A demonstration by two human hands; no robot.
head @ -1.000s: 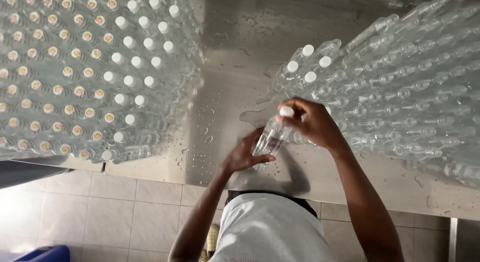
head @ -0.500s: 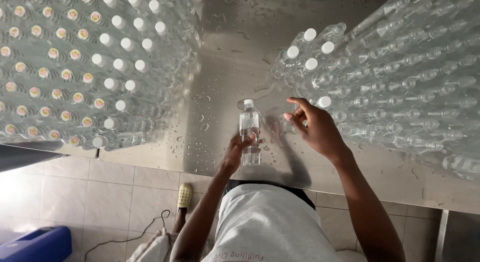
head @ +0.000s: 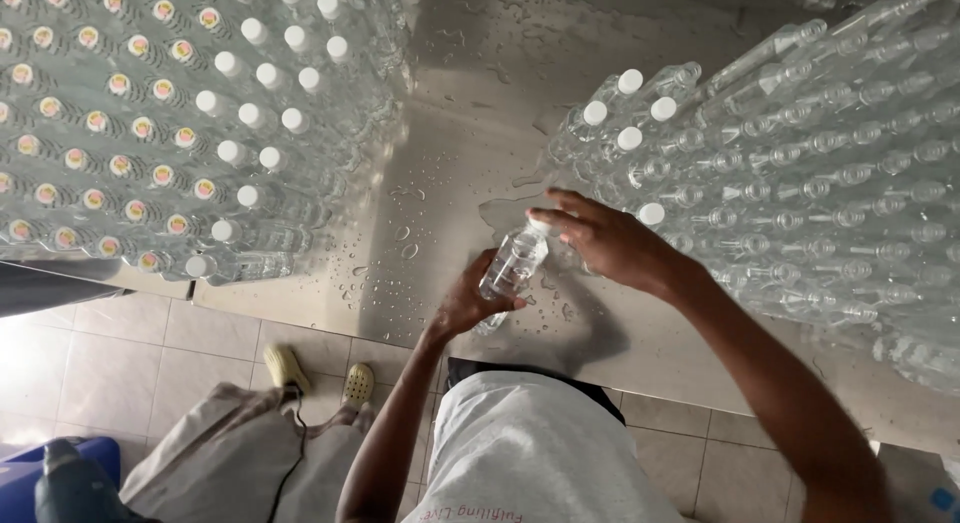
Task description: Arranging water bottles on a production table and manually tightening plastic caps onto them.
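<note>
Left hand (head: 462,305) clasps clear bottle (head: 510,268); right hand (head: 605,243) fingertips pinch its cap

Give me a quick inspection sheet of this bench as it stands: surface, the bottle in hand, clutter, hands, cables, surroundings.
Surface: steel table, wet, with droplets and a puddle.
Job's things: clear bottle, tilted, above the table edge.
Clutter: capped bottles massed upright at left; stacked bottles lying at right, a few capped, most open.
Hands: left hand has its grip on the bottle's lower body; right hand is over its neck, the cap hidden.
Cables: dark cord across cloth on the floor.
Surroundings: tiled floor, pair of pale shoes, blue bin.
</note>
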